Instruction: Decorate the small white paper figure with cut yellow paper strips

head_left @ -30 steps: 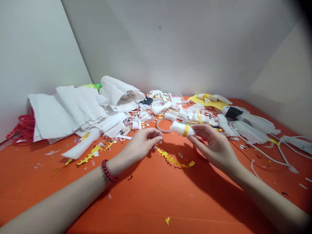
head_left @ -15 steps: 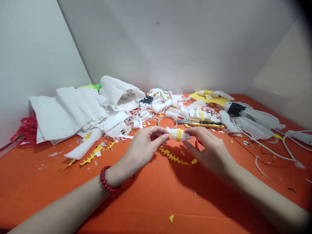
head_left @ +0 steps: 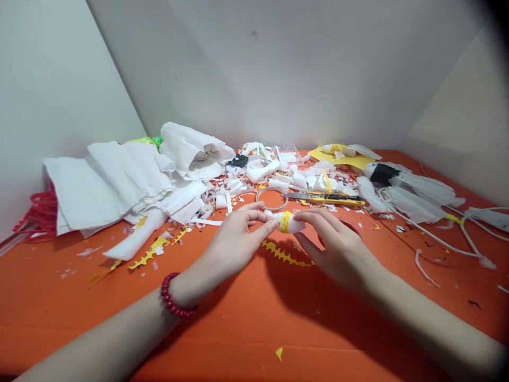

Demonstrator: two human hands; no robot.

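Note:
A small white tissue roll (head_left: 289, 223) with a yellow band around it is held between both hands, just above the orange table (head_left: 254, 323). My left hand (head_left: 234, 241), with a red bead bracelet at the wrist, pinches its left end. My right hand (head_left: 332, 241) grips its right end. Beneath them a jagged yellow paper strip (head_left: 284, 254) lies on the table. A tape ring (head_left: 272, 199) and a yellow utility knife (head_left: 328, 199) lie just beyond the hands.
Folded white paper sheets (head_left: 115, 180) are piled at the back left, next to red strips (head_left: 37, 209). White scraps litter the back centre. White tissue figures with cords (head_left: 417, 193) lie at the right. Walls close in on three sides.
My right hand has brought the banded roll down and leftward. My left hand has moved in and taken hold of its left end.

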